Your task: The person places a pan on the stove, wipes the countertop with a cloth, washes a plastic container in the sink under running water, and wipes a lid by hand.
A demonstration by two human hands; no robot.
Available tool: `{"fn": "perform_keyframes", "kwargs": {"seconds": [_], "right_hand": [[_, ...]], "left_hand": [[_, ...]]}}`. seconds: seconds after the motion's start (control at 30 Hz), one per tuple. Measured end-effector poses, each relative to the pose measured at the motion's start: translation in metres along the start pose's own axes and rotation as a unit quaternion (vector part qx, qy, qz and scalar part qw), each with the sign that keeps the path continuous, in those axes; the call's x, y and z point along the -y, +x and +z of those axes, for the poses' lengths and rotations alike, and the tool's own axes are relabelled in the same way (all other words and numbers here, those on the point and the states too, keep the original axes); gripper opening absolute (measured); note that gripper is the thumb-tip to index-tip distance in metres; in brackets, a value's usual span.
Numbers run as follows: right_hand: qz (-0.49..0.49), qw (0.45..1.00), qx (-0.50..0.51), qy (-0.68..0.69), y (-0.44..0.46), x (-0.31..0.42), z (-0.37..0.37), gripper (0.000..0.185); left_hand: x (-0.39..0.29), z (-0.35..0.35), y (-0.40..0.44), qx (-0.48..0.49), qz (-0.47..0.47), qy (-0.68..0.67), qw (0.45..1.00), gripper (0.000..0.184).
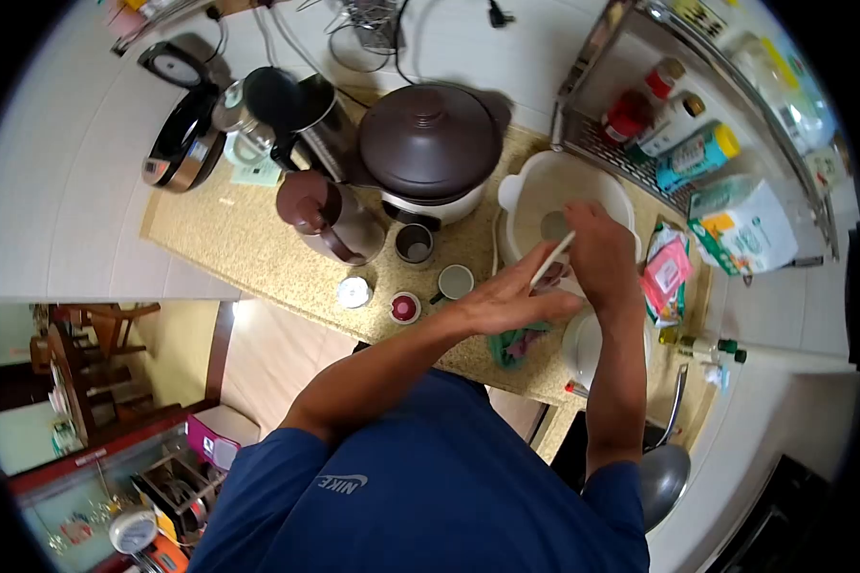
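Both hands are close together over the near side of a large white pot point(527, 215). My left hand point(506, 298) reaches in from the left, its fingers closed around a pale thing with a slim, straight white edge point(552, 261). Its full shape is hidden between the hands. My right hand point(602, 250) bends down over the upper end of that edge with its fingers curled in. What they grip, if anything, is hidden. Below my hands lie a green cloth point(508, 348) and a white round container point(583, 346). A dark-handled mug point(456, 282) stands left of my left hand.
A brown-lidded cooker point(430, 143), a thermos jug point(325, 224), a steel cup point(414, 244) and a red-centred lid point(404, 307) stand on the counter point(244, 224). Bottles fill a metal rack point(583, 138) at right. A pink packet point(666, 272) and a pan point(664, 482) are nearer.
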State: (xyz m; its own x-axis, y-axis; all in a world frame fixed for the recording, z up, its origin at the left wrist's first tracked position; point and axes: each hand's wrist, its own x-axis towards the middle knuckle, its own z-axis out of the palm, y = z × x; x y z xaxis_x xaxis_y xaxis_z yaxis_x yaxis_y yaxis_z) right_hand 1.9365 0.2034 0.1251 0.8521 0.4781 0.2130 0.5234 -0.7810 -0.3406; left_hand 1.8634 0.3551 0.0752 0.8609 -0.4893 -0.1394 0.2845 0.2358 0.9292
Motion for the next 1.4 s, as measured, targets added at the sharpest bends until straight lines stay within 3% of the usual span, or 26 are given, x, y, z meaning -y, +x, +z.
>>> {"fn": "perform_keyframes", "kwargs": {"seconds": [0.07,0.1,0.17,0.2,0.23,0.27,0.3,0.33,0.4,0.43,0.5,0.57,0.63,0.7,0.77,0.9,0.97,1.0,1.07,1.1,1.23,1.4], "right_hand": [[0.026,0.999,0.027,-0.038,0.001,0.0,-0.001,0.022],[0.0,0.999,0.034,-0.019,0.001,-0.002,-0.005,0.027],[-0.013,0.999,0.039,-0.004,-0.003,-0.004,-0.015,0.032],[-0.034,0.993,0.042,0.107,-0.006,-0.005,-0.021,0.034],[-0.055,0.974,0.041,0.216,-0.008,-0.009,-0.026,0.036],[-0.045,0.976,0.035,0.212,-0.013,-0.023,-0.027,0.036],[0.045,0.966,-0.021,0.253,-0.023,-0.05,-0.022,0.037],[0.13,0.945,-0.075,0.291,-0.031,-0.078,-0.017,0.037],[0.265,0.933,-0.139,0.2,-0.047,-0.141,0.004,0.036],[0.299,0.928,-0.142,0.172,-0.058,-0.171,0.021,0.04],[0.331,0.921,-0.146,0.144,-0.073,-0.22,0.063,0.043],[0.339,0.925,-0.164,0.046,-0.083,-0.251,0.1,0.051],[0.348,0.923,-0.155,0.051,-0.085,-0.256,0.111,0.054],[0.392,0.898,-0.165,0.116,-0.081,-0.258,0.116,0.052],[0.393,0.892,-0.169,0.145,-0.079,-0.258,0.115,0.047],[0.38,0.855,-0.229,0.269,-0.076,-0.275,0.134,0.035],[0.382,0.836,-0.269,0.288,-0.071,-0.275,0.146,0.035],[0.377,0.819,-0.306,0.306,-0.068,-0.277,0.151,0.035],[0.378,0.826,-0.285,0.306,-0.069,-0.298,0.171,0.035],[0.377,0.835,-0.258,0.307,-0.071,-0.306,0.175,0.035],[0.369,0.834,-0.323,0.254,-0.071,-0.257,0.132,0.038],[0.415,0.82,-0.309,0.245,-0.094,-0.236,0.108,0.038]], "left_hand": [[0.0,0.009,0.002,-0.054,0.067,0.127,0.988,0.063],[0.002,0.009,0.005,-0.044,0.063,0.13,0.989,0.063],[0.007,0.0,0.012,-0.115,-0.053,0.195,0.973,0.046],[0.017,-0.002,0.017,-0.173,-0.031,0.15,0.973,0.03],[0.024,-0.007,0.02,-0.159,-0.032,0.152,0.975,0.03],[0.031,-0.014,0.021,-0.212,-0.019,0.117,0.97,0.025],[0.037,-0.022,0.022,-0.265,-0.006,0.082,0.961,0.021],[0.045,-0.032,0.027,-0.257,-0.006,0.084,0.963,0.021],[0.058,-0.049,0.038,-0.345,-0.009,0.066,0.936,0.017],[0.056,-0.05,0.045,-0.342,-0.008,0.067,0.937,0.017],[0.05,-0.051,0.058,-0.381,-0.108,0.063,0.916,0.017],[0.061,-0.063,0.074,-0.367,-0.095,0.089,0.921,0.019],[0.071,-0.076,0.092,-0.352,-0.12,0.032,0.928,0.019],[0.074,-0.08,0.103,-0.383,-0.13,0.062,0.912,0.024],[0.064,-0.075,0.111,-0.399,-0.127,0.182,0.89,0.026],[0.071,-0.08,0.13,-0.419,-0.153,0.238,0.863,0.023],[0.095,-0.096,0.138,-0.432,-0.113,0.398,0.802,0.021],[0.105,-0.102,0.141,-0.427,-0.111,0.402,0.802,0.021],[0.117,-0.105,0.142,-0.439,-0.007,0.337,0.833,0.02],[0.117,-0.102,0.141,-0.434,-0.005,0.339,0.835,0.02],[0.115,-0.093,0.137,-0.456,0.039,0.321,0.829,0.017],[0.1,-0.086,0.122,-0.408,0.098,0.297,0.858,0.014]]}}
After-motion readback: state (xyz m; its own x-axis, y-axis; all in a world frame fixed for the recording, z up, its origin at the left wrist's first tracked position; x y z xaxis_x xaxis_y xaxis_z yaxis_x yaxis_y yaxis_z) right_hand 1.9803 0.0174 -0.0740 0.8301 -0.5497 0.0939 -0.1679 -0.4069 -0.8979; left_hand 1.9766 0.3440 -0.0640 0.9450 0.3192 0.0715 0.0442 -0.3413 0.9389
